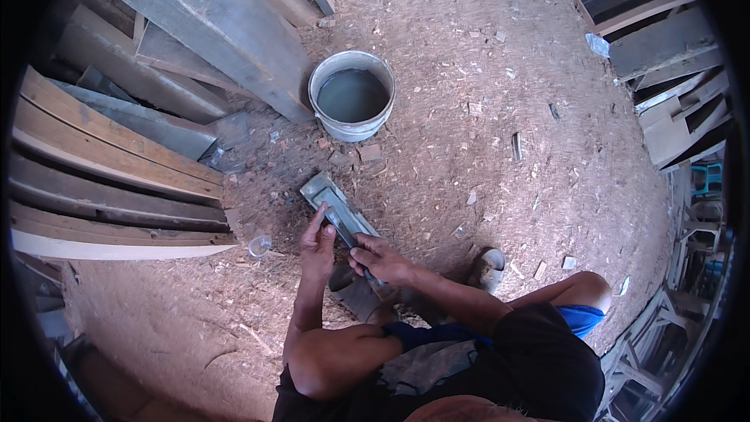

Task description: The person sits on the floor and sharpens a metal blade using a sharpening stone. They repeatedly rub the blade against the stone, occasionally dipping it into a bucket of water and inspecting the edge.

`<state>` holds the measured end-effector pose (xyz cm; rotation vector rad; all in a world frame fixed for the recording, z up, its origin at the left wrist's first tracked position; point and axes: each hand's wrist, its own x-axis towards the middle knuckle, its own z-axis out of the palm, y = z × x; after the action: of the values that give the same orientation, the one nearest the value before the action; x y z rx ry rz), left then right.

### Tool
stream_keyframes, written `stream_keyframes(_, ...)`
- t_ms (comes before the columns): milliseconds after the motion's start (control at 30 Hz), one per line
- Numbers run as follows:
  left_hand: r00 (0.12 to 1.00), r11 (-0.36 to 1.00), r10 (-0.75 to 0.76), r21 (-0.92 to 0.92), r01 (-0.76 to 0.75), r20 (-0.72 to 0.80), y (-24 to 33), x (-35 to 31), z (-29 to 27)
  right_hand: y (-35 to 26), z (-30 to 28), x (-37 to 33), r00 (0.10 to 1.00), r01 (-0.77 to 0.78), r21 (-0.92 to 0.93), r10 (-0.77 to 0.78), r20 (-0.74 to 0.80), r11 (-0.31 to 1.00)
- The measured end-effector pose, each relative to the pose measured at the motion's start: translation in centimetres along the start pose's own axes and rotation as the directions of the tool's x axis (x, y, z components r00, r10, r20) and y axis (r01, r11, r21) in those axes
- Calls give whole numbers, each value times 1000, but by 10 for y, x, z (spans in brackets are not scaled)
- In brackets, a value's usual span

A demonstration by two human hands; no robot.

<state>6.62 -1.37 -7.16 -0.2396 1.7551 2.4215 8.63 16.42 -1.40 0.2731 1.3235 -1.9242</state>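
A squatting person's left hand (317, 244) and right hand (380, 258) pressed a flat blade (341, 224) onto a grey sharpening stone (334, 205), near a water-filled bucket (351, 96).

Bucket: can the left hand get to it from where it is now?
Probably yes, with a stretch. The left hand rests on the grey stone; only sawdust floor and small wood scraps lie between it and the bucket.

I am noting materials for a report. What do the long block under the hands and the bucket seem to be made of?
The long block looks like grey stone, matte and wet: flat, dull, with a dark sheen. The bucket seems to be plastic or painted metal, pale grey with a thin smooth rim; I cannot tell which. It holds murky water.
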Motion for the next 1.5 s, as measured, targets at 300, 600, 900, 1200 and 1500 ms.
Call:
stream_keyframes(300,1000,1000,17,-6,-17,15,1,1,4,-2,-5,-1,999,24,-26,-25,-23,999)
stream_keyframes(600,997,985,-7,-172,21,79,-4,1,-4,-5,-3,-1,999,48,-107,-48,2,993)
stream_keyframes(900,992,950,-125,-290,118,-7,19,0,8,-9,-28,0,944,231,-778,-328,33,585)
stream_keyframes(1200,914,812,-265,-440,384,308,13,-7,-21,-48,-63,-1,905,396,-823,-324,275,408)
stream_keyframes(1500,765,767,-153,-413,491,626,20,-26,-11,-67,-59,-10,932,214,-681,61,356,700)
